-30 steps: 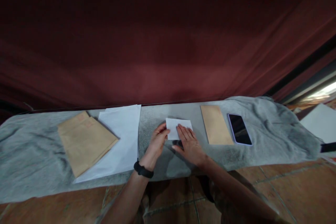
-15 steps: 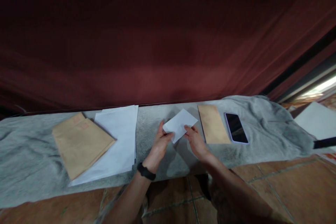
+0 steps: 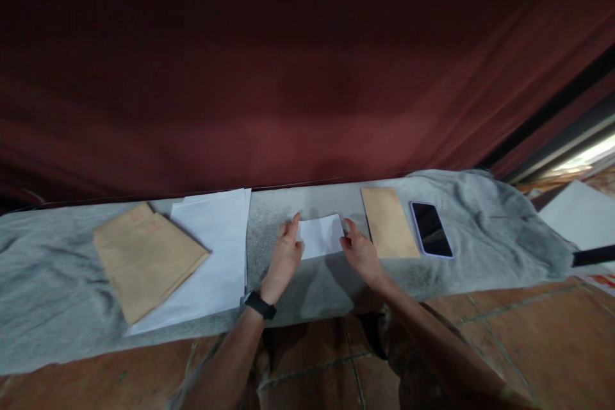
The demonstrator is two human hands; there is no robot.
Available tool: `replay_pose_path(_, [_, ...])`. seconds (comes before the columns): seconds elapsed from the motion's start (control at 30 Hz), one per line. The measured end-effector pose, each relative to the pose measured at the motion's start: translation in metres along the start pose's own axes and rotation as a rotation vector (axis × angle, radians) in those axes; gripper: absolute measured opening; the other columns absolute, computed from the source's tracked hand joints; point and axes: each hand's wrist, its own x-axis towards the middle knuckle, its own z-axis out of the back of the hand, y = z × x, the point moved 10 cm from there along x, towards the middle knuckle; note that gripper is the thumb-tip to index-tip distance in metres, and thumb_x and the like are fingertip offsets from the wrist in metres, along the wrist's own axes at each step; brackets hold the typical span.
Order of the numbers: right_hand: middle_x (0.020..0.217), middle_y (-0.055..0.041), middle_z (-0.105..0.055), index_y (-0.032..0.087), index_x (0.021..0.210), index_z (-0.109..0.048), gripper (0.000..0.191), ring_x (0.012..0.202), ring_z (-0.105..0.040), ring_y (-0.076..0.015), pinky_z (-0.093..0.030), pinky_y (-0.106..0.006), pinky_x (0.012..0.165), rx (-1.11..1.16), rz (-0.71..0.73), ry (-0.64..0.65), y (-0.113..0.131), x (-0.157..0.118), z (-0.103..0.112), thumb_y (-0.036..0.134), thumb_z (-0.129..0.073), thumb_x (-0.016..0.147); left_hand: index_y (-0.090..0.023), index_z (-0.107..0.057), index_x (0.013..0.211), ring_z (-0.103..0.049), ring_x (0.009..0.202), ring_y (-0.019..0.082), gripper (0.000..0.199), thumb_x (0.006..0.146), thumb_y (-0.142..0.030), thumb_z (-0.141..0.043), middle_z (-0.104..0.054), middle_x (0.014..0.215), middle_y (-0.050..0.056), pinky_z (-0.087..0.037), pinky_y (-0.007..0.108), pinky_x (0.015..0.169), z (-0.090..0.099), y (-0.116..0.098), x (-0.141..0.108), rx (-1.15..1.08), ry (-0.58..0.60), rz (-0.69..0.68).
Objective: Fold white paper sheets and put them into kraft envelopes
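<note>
A small white folded paper (image 3: 320,236) lies level between my hands, over the grey cloth. My left hand (image 3: 287,253) grips its left edge, thumb on the near side and fingers at the edge. At the right edge, my right hand (image 3: 358,251) pinches it between thumb and fingers. Just right of that hand lies a single brown envelope (image 3: 391,224). Left of my left hand is a stack of white sheets (image 3: 223,237), partly covered by several brown envelopes (image 3: 148,262).
A phone (image 3: 431,229) with a purple edge lies right of the single envelope. Grey cloth (image 3: 500,230) covers the long surface, a dark red curtain (image 3: 288,141) hangs behind it, and a white panel (image 3: 581,214) stands at the far right.
The white paper has turned from a slant to nearly square with me. My right hand has moved slightly right, and my hands now hold opposite side edges.
</note>
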Motion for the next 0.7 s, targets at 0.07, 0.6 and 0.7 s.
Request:
replay_pose_path(0.07, [0.105,-0.0104,-0.075,0.018,0.146,-0.048,0.051,0.091,-0.072,-0.027,-0.055,-0.037,0.081,-0.133,0.03,0.026,0.007,-0.002,0.003,0.02,-0.045,0.095,-0.018,-0.043,0.152,-0.064,0.118,0.024,0.074,0.08,-0.005,-0.047,-0.057,0.141,0.015,-0.053,0.038,0.103,0.003,-0.01,-0.004,0.117,-0.036,-0.028])
replay_pose_path(0.6, [0.163,-0.0111,-0.037,0.015,0.16,-0.03,0.058,0.153,-0.028,-0.0193,-0.031,-0.044,0.126,-0.098,0.416,0.154,0.074,-0.039,-0.039,0.042,-0.021,0.109,-0.017,-0.03,0.159,-0.031,0.152,0.029,0.063,0.097,-0.02,-0.04,-0.042,0.16,0.015,-0.022,0.055,0.127,-0.077,-0.067,-0.072,0.275,0.085,-0.442])
replay_pose_path(0.7, [0.164,-0.0125,-0.035,0.012,0.16,-0.029,0.061,0.154,-0.027,-0.0202,-0.027,-0.044,0.126,-0.191,0.395,0.137,0.066,-0.041,-0.037,0.045,-0.02,0.109,-0.01,-0.025,0.16,-0.025,0.154,0.029,0.064,0.097,-0.017,-0.034,-0.035,0.163,0.018,-0.025,0.053,0.126,-0.07,-0.058,-0.066,0.334,0.047,-0.367])
